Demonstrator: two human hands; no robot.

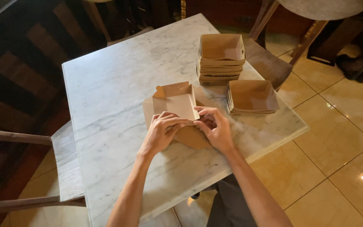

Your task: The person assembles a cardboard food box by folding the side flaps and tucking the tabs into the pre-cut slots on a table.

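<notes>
A brown cardboard box (175, 101), partly folded with its flaps spread out, lies in the middle of the white marble table (110, 92). My left hand (161, 130) and my right hand (216, 128) both pinch the box's near edge, fingertips meeting at its front corner. A tall stack of finished brown boxes (221, 59) stands at the far right of the table. A lower stack of nested brown boxes (252, 97) sits just right of the box I hold.
A wooden chair (267, 63) stands behind the table's right edge. A wooden bench seat (66, 162) is at the left. Another round tabletop (322, 7) shows at the top right. Yellow tiled floor (337, 138) lies to the right.
</notes>
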